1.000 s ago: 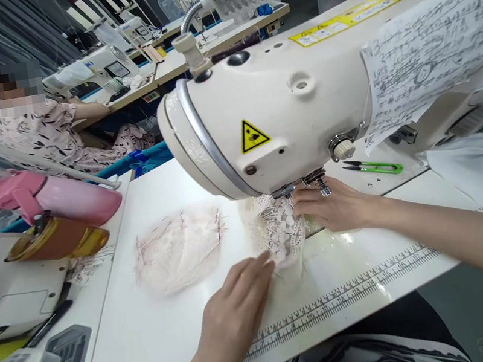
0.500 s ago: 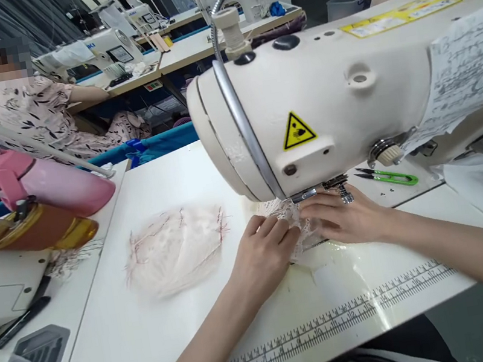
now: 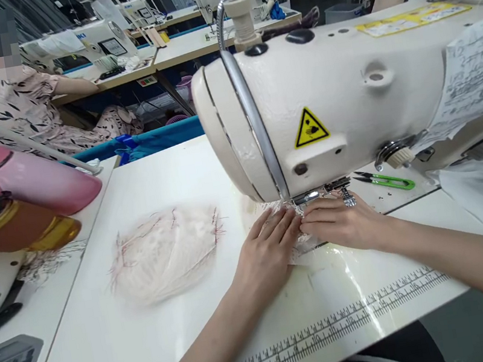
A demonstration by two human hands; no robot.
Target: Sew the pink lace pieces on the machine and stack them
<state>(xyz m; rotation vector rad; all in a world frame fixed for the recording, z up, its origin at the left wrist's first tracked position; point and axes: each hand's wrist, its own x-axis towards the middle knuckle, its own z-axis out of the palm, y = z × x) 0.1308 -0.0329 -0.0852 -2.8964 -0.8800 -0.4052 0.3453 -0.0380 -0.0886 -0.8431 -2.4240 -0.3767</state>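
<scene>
A sewing machine (image 3: 329,99) reaches in from the right, its head over a piece of white lace fabric (image 3: 300,247). My left hand (image 3: 270,244) lies flat on the lace just left of the presser area, fingers stretched out. Close against it, my right hand (image 3: 339,221) rests on the same fabric under the machine head, fingers extended and lying low. The needle and much of the lace are hidden by the hands and the machine. A sheer white piece with red stitching (image 3: 168,254) lies to the left on the table.
Green thread snips (image 3: 388,181) lie behind my right hand. White cloth (image 3: 482,198) sits at the right. A pink bottle (image 3: 45,175) and an amber cup (image 3: 15,228) stand at the left. A printed ruler (image 3: 325,336) lines the front edge. A person (image 3: 37,109) sits at another machine.
My left hand's fingers have gone from curled to stretched out flat on the lace. My right hand stays beside it, slightly shifted. The view has moved a little to the right.
</scene>
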